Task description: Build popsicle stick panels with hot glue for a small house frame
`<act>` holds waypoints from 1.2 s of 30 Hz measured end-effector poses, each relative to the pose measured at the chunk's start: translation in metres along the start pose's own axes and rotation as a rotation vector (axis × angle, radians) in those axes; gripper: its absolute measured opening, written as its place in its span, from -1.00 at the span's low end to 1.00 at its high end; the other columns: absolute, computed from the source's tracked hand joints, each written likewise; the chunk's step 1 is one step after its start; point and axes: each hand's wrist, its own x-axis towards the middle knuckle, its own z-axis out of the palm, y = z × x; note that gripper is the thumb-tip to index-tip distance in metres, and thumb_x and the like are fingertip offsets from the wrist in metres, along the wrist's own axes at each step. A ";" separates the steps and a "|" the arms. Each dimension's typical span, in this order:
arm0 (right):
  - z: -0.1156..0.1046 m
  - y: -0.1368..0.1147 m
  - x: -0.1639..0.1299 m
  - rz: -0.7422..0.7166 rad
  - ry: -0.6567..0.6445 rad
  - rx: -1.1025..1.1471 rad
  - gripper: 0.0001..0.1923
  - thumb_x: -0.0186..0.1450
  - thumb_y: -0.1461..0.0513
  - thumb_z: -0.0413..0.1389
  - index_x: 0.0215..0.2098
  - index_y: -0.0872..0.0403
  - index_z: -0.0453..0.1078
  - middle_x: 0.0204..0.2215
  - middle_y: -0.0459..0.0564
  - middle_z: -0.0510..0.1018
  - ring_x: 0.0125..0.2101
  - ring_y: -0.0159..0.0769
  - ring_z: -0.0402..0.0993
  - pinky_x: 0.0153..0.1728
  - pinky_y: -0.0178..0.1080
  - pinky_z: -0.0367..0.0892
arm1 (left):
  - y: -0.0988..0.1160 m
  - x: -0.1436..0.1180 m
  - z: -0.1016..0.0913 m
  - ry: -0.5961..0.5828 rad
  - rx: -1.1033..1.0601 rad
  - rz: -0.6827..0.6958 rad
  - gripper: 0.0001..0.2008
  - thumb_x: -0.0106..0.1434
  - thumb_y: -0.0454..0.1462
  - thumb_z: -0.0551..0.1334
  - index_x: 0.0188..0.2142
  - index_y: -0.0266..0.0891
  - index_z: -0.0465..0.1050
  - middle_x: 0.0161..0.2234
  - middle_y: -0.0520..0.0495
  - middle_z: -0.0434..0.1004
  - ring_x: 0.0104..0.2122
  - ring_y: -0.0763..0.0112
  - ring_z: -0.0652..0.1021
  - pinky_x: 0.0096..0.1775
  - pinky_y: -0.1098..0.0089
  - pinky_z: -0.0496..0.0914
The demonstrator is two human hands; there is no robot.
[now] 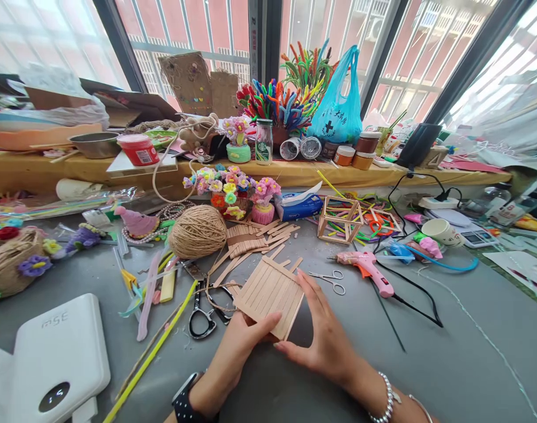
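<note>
A square panel of popsicle sticks (271, 294), laid side by side with cross sticks at the edges, is tilted above the grey table. My left hand (246, 341) grips its lower left side, thumb on top and the other fingers hidden beneath. My right hand (324, 329) is at the panel's right side, its fingertips by the upper right corner and its thumb apart near the bottom corner. Small scissors (332, 279) lie just beyond my right hand. Black-handled scissors (202, 314) lie left of the panel. Loose popsicle sticks (279, 232) are scattered behind it.
A pink glue gun (369, 270) with a black cord lies to the right. A popsicle-stick frame (339, 220) stands behind it. A twine ball (198, 230) sits at the left, and a white power bank (61, 352) at the near left. Pipe-cleaner flowers and jars line the back ledge (290, 172).
</note>
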 end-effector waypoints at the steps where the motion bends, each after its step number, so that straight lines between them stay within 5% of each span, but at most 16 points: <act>1: 0.001 -0.001 0.000 -0.005 0.001 0.006 -0.08 0.04 0.09 0.15 0.19 0.20 -0.26 0.16 0.22 -0.03 0.16 -0.08 -0.12 0.10 -0.01 0.02 | 0.000 0.000 0.000 0.005 0.010 0.014 -0.41 -0.15 -0.18 0.36 -0.10 -0.34 0.34 -0.20 -0.23 0.50 -0.21 0.07 0.50 -0.30 0.26 0.43; 9: 0.003 -0.001 -0.001 0.011 0.011 -0.028 0.03 -0.02 0.03 0.19 0.20 0.21 -0.31 0.15 0.24 -0.01 0.15 -0.03 -0.11 0.09 0.03 0.03 | 0.000 -0.001 -0.004 -0.077 0.045 0.067 -0.34 -0.04 -0.22 0.31 0.07 -0.22 0.18 -0.07 -0.18 0.42 -0.09 0.15 0.43 -0.16 0.30 0.37; 21: 0.001 -0.002 0.000 -0.003 0.118 -0.133 0.00 0.00 0.00 0.15 0.20 0.23 -0.30 0.11 0.27 0.10 0.11 0.01 0.01 0.09 0.14 -0.08 | 0.002 -0.005 0.000 -0.049 0.080 0.041 -0.56 -0.11 -0.19 0.34 -0.21 -0.33 0.43 -0.22 -0.21 0.51 -0.14 0.07 0.45 -0.14 0.22 0.34; 36: 0.000 0.002 -0.002 -0.036 0.137 -0.118 0.00 -0.01 -0.01 0.14 0.19 0.22 -0.28 0.11 0.25 0.10 0.13 0.02 -0.05 0.10 0.15 -0.14 | 0.005 -0.007 0.004 -0.022 0.213 0.117 -0.56 -0.15 -0.22 0.32 -0.22 -0.29 0.43 -0.23 -0.16 0.52 -0.17 0.10 0.46 -0.14 0.27 0.33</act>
